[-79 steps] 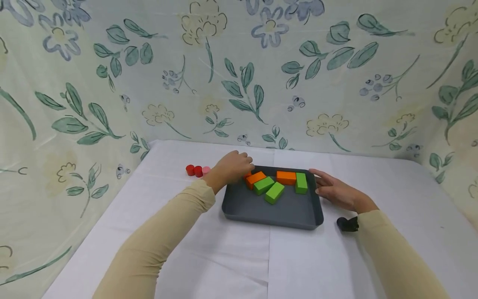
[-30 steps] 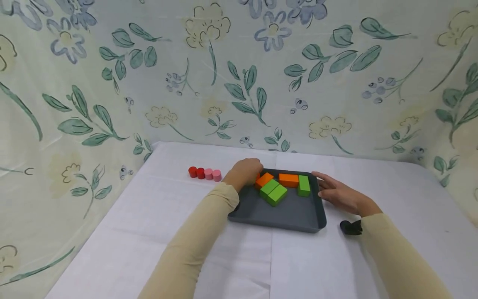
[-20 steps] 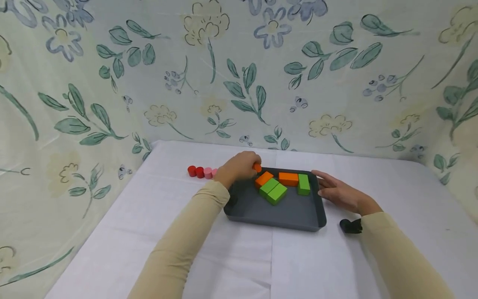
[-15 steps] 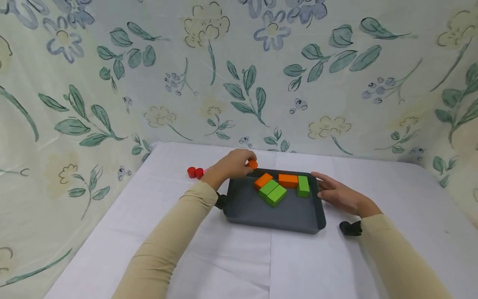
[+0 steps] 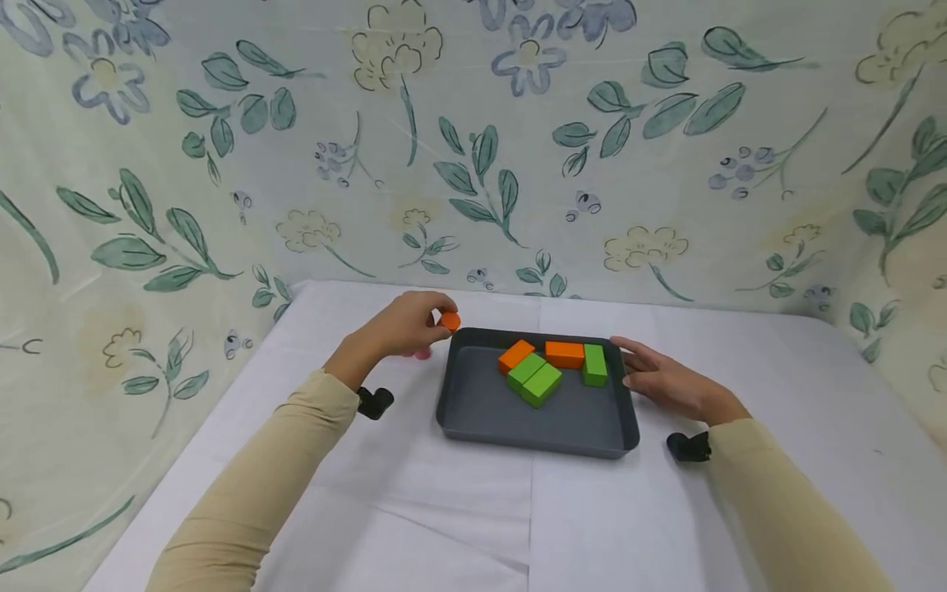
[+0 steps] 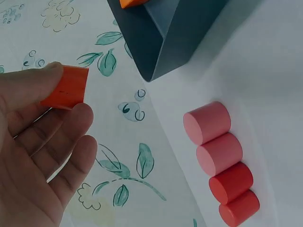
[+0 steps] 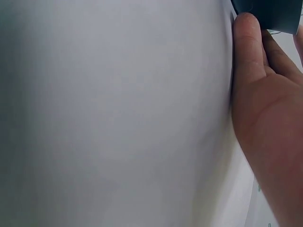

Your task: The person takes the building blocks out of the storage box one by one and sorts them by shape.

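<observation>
My left hand [image 5: 395, 327] pinches a small orange cylinder block [image 5: 450, 321] between thumb and fingers, held up just off the back left corner of a dark grey tray [image 5: 481, 415]. In the left wrist view the orange cylinder block [image 6: 71, 87] shows its curved side. Two orange blocks [image 5: 565, 354] and several green blocks [image 5: 542, 385] lie in the tray's back half. My right hand [image 5: 669, 385] rests at the tray's right side, its fairly straight fingers at the rim. Below the left hand in its wrist view, pink cylinders [image 6: 219, 153] and red cylinders [image 6: 231, 183] stand in a row.
A white cloth [image 5: 444, 501] covers the table, and a floral curtain [image 5: 518, 164] hangs behind it. Dark wrist gear [image 5: 375, 403] sits below the left wrist. In the head view the left hand hides most of the cylinder row.
My left hand has reached into the tray's back left corner, picked out the orange cylinder block and carried it left past the rim. Two green blocks now lie side by side. The right hand stays put.
</observation>
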Tool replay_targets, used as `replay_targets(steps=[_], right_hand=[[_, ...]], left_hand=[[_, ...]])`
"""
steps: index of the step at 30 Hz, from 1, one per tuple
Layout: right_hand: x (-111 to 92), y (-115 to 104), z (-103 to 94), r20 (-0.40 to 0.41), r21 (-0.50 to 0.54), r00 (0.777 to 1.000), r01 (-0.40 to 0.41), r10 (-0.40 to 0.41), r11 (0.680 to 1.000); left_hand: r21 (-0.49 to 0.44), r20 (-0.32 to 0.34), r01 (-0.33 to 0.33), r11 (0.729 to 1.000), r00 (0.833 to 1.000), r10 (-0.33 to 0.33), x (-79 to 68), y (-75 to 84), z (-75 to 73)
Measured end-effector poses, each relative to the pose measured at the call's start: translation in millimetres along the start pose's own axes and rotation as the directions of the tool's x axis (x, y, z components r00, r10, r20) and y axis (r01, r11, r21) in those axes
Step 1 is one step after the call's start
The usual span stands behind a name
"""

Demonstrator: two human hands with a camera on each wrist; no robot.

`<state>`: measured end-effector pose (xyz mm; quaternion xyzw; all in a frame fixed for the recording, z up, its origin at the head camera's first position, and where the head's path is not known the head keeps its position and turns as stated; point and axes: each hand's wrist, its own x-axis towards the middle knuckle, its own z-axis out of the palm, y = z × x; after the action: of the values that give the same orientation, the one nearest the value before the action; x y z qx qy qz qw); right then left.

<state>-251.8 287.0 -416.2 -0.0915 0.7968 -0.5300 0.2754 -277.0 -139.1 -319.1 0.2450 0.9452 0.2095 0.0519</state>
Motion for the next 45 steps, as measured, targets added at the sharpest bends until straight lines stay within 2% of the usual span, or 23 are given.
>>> replay_targets(steps=[3, 7, 12, 17, 22, 25, 30, 34, 39, 43, 45], right_hand=[[1.4, -2.2, 1.6, -0.003, -0.006, 1.0, -0.004, 0.004, 1.0], [3.3, -3.8, 1.1, -0.003, -0.021, 1.0, -0.004, 0.004, 1.0], [4.3, -2.7, -1.1, -0.002, -0.021, 1.0, -0.009, 0.008, 1.0], [-1.0, 3.2, -2.5, 0.008, -0.012, 1.0, -0.018, 0.018, 1.0], [-3.6, 6.3, -1.6, 0.007, -0.002, 1.0, -0.014, 0.014, 1.0], [-1.0, 4.9, -0.1, 0.007, 0.006, 1.0, -0.01, 0.01, 1.0], [2.4, 0.7, -0.1, 0.005, -0.001, 1.0, 0.0, 0.0, 1.0], [2.5, 1.9, -2.1, 0.025, -0.006, 1.0, 0.018, -0.018, 1.0], [3.4, 0.9, -3.2, 0.034, 0.005, 0.999, 0.021, -0.022, 1.0], [3.0, 2.0, -3.0, 0.025, 0.02, 1.0, 0.012, -0.013, 1.0], [2.3, 3.6, -2.4, 0.019, 0.017, 1.0, 0.003, -0.003, 1.0]], left_hand=[[0.005, -0.008, 0.012, 1.0, 1.0, -0.012, -7.6, -10.2, -8.8], [-0.002, -0.054, 0.074, 0.997, 0.996, -0.074, -11.4, -30.7, -24.6], [-0.037, -0.132, 0.173, 0.984, 0.975, -0.177, -9.4, -60.6, -41.6], [-0.109, -0.208, 0.252, 0.962, 0.94, -0.27, -9.8, -81.5, -37.7], [-0.229, -0.273, 0.334, 0.914, 0.88, -0.389, -15.1, -101.2, -24.3], [-0.257, -0.274, 0.392, 0.883, 0.847, -0.456, -22.0, -115.3, -17.4], [-0.271, -0.234, 0.455, 0.849, 0.824, -0.516, -35.8, -134.8, -6.0], [-0.257, -0.193, 0.491, 0.832, 0.818, -0.542, -45.2, -146.6, 5.3], [-0.24, -0.161, 0.494, 0.835, 0.828, -0.536, -53.4, -158.2, 12.8], [-0.258, -0.148, 0.502, 0.826, 0.824, -0.547, -55.4, -160.8, 14.6], [-0.264, -0.12, 0.508, 0.819, 0.826, -0.551, -54.8, -160.3, 15.4]])
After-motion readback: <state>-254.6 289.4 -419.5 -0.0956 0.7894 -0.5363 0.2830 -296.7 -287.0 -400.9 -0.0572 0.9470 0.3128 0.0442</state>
